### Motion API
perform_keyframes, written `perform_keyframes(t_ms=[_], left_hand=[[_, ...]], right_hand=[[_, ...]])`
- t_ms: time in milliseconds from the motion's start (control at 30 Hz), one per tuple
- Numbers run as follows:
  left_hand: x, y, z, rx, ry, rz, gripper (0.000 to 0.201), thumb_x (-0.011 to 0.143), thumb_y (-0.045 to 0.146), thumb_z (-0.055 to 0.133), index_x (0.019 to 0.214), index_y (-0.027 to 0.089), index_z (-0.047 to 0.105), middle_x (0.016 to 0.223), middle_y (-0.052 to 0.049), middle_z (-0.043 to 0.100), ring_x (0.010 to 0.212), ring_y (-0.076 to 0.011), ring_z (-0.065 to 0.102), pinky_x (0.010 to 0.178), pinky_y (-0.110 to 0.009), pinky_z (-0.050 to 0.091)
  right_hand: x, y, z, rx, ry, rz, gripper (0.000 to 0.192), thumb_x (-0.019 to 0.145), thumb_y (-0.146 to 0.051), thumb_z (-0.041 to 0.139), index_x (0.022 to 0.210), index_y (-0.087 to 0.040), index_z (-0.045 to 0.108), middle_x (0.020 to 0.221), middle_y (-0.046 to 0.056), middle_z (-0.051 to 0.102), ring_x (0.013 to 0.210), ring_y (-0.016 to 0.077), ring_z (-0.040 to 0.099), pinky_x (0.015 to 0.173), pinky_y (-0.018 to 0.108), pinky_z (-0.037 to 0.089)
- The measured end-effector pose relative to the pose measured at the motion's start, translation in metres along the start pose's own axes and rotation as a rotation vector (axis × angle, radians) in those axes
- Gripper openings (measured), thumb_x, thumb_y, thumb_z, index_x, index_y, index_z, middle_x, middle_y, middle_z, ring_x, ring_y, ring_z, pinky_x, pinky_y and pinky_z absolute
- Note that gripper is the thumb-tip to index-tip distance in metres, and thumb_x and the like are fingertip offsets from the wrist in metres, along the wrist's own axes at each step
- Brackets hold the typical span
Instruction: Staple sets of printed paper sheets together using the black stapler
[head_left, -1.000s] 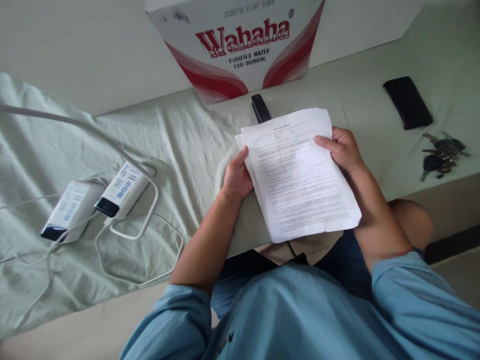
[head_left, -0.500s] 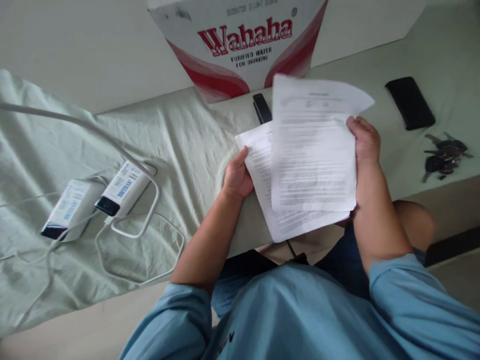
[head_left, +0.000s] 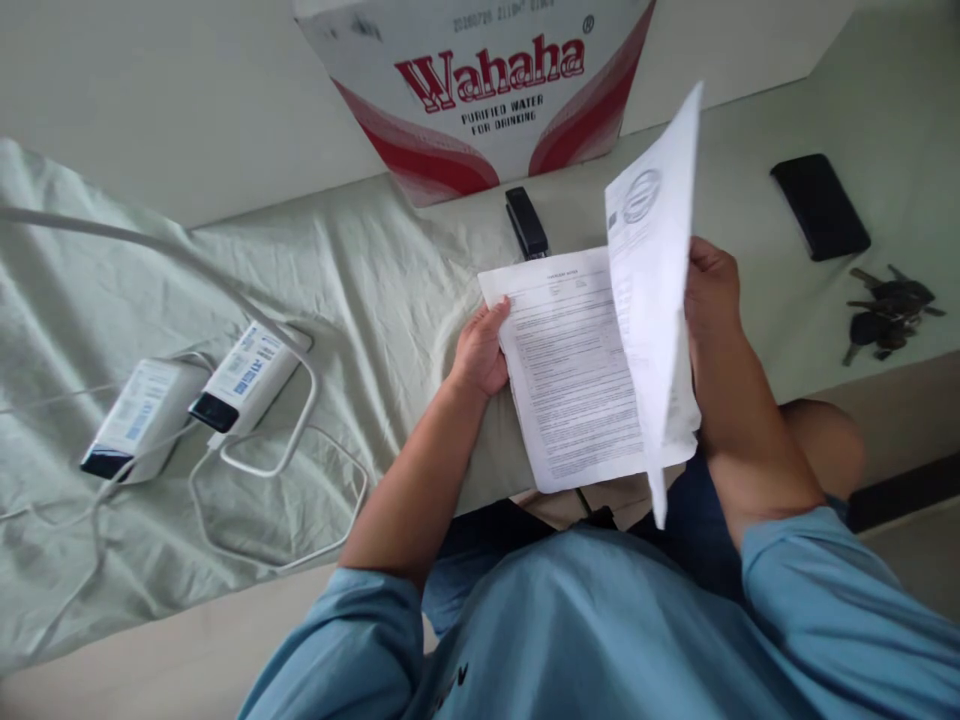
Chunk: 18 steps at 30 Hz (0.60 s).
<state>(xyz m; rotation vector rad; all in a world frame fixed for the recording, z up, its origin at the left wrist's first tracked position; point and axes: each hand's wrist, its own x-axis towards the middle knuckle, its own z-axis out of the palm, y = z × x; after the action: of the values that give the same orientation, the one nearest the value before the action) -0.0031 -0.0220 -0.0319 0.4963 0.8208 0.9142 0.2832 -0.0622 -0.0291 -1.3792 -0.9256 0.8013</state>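
Observation:
My left hand (head_left: 480,350) holds the left edge of a printed paper stack (head_left: 574,380) that lies over the near edge of the cloth-covered table (head_left: 390,290). In my right hand (head_left: 709,290) is a single printed sheet (head_left: 652,270), lifted off the stack and turned nearly edge-on, standing upright above the stack's right side. A black stapler (head_left: 526,222) lies just beyond the stack's top edge.
A Wahaha water carton (head_left: 487,90) stands at the back. A black phone (head_left: 820,205) and a bunch of keys (head_left: 889,308) lie to the right. Two white power banks (head_left: 199,400) with looping white cables (head_left: 285,470) sit at the left.
My right hand has peeled the top sheet off the stack, raised it, and swung it upright and edge-on. My left hand stays on the stack's left edge.

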Motion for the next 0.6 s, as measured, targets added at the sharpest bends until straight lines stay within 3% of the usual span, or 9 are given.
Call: perform_keyframes(t_ms=[100, 333, 600], left_hand=[[0.0020, -0.0007, -0.0009, -0.012, 0.004, -0.007, 0.031, 0.087, 0.035, 0.077, 0.113, 0.018, 0.072, 0.115, -0.013, 0.081, 0.126, -0.0355, 0.072, 0.108, -0.050, 0.059], [0.0059, -0.0024, -0.0057, -0.020, 0.029, -0.040, 0.032, 0.093, 0.043, 0.068, 0.114, 0.021, 0.076, 0.114, -0.010, 0.082, 0.123, -0.0348, 0.074, 0.106, -0.048, 0.060], [0.0014, 0.0023, 0.0002, -0.024, 0.042, -0.027, 0.045, 0.098, 0.061, 0.060, 0.121, 0.026, 0.076, 0.121, -0.008, 0.081, 0.134, -0.0365, 0.067, 0.107, -0.050, 0.057]], right_hand=[[-0.0080, -0.0068, 0.0099, -0.014, 0.080, 0.000, 0.041, 0.073, -0.056, 0.091, 0.070, -0.026, 0.062, 0.059, -0.006, 0.055, 0.051, 0.0114, 0.044, 0.047, 0.029, 0.042], [-0.0103, -0.0071, 0.0086, -0.235, -0.037, -0.117, 0.039, 0.081, -0.058, 0.084, 0.069, -0.025, 0.065, 0.057, -0.004, 0.051, 0.053, 0.0129, 0.045, 0.047, 0.029, 0.038], [-0.0116, -0.0090, 0.0105, -0.260, -0.068, -0.097, 0.037, 0.081, -0.056, 0.082, 0.069, -0.025, 0.065, 0.058, -0.003, 0.051, 0.054, 0.0139, 0.042, 0.051, 0.031, 0.033]])
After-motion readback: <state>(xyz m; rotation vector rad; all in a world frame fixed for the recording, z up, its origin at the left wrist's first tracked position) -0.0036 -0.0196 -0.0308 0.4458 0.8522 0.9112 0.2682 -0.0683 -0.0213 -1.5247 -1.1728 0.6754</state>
